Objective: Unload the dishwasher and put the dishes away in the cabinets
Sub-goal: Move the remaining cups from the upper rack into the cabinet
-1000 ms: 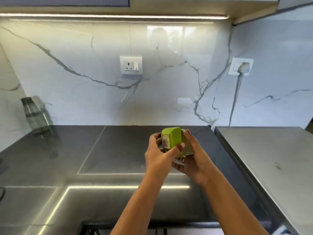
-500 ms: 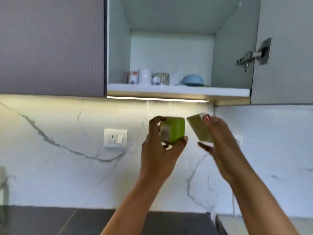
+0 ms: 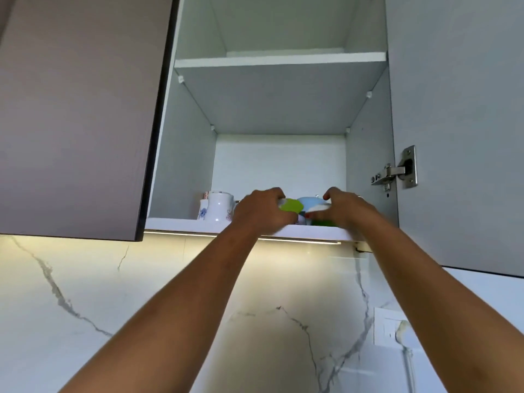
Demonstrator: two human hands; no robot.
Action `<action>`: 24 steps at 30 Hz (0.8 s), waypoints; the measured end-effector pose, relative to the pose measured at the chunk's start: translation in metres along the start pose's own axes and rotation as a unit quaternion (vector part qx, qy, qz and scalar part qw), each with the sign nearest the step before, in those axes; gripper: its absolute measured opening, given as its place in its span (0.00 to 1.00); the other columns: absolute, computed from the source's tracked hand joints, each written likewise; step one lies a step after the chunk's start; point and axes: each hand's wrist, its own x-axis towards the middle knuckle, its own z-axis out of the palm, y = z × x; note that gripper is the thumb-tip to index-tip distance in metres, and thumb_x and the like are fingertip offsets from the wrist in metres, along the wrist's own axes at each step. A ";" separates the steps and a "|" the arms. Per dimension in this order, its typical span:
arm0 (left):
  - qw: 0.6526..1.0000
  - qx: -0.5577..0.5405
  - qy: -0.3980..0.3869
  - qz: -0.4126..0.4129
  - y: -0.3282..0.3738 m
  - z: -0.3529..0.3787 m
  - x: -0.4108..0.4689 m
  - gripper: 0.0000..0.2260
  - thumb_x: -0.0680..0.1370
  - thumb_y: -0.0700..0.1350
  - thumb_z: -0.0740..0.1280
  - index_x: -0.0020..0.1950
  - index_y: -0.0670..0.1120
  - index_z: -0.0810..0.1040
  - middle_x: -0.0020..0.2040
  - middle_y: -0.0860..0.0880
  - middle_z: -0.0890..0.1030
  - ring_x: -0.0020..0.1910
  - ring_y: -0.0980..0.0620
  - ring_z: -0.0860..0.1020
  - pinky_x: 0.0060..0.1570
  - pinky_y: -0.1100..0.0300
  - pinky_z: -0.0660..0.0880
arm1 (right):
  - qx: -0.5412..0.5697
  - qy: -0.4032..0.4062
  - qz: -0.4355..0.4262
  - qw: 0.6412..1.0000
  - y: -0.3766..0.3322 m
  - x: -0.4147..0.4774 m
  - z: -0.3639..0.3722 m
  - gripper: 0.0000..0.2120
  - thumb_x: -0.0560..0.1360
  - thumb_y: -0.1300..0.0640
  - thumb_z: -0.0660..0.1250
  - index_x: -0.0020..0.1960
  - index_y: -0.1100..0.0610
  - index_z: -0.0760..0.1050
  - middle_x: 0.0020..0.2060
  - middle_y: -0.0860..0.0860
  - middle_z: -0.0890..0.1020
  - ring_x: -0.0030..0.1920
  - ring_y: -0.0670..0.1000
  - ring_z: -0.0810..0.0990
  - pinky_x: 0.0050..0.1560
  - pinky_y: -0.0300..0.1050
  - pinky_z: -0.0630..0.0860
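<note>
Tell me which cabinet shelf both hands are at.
The bottom shelf, where white mugs and a blue bowl stand; the upper shelf is above them.

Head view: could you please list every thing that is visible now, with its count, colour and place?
cabinet: one, pale grey inside, open
lower shelf: one, white, bottom of cabinet
mugs: at least two, white and patterned, lower shelf, left
bowl: one, light blue, behind the hands
green container: one, green, over lower shelf
white piece: one, blurred, beside container
hinge: one, metal, right door
socket: one, white, marble wall
left hand: grips green container
right hand: pinches white piece
</note>
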 end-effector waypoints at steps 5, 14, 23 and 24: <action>0.991 0.066 -0.114 -0.029 0.008 0.000 0.023 0.24 0.70 0.59 0.69 0.64 0.53 0.75 0.63 0.50 0.76 0.61 0.48 0.73 0.56 0.58 0.71 | -0.038 -0.118 -0.024 0.992 0.005 0.002 -0.008 0.30 0.75 0.41 0.64 0.68 0.59 0.69 0.65 0.55 0.74 0.64 0.54 0.72 0.59 0.43 0.68; 0.962 0.186 -0.178 -0.086 0.016 0.021 0.051 0.30 0.69 0.66 0.65 0.64 0.49 0.75 0.62 0.48 0.77 0.59 0.47 0.75 0.57 0.55 0.73 | -0.088 -0.212 -0.037 0.973 0.006 0.000 -0.016 0.23 0.81 0.47 0.54 0.71 0.59 0.66 0.69 0.56 0.71 0.68 0.54 0.69 0.68 0.45 0.63; 0.961 0.194 -0.169 -0.100 0.015 0.038 0.056 0.46 0.65 0.78 0.52 0.68 0.45 0.71 0.69 0.42 0.71 0.66 0.42 0.71 0.63 0.51 0.67 | -0.056 -0.193 -0.049 0.978 0.007 -0.005 -0.015 0.17 0.80 0.61 0.56 0.68 0.62 0.69 0.65 0.59 0.74 0.62 0.55 0.72 0.61 0.45 0.68; 0.963 0.186 -0.164 -0.100 0.016 0.037 0.053 0.43 0.69 0.76 0.49 0.69 0.43 0.70 0.70 0.41 0.70 0.68 0.41 0.69 0.65 0.50 0.66 | -0.045 -0.192 -0.048 0.979 0.007 -0.006 -0.015 0.18 0.79 0.61 0.57 0.68 0.62 0.70 0.64 0.59 0.74 0.59 0.54 0.73 0.59 0.44 0.68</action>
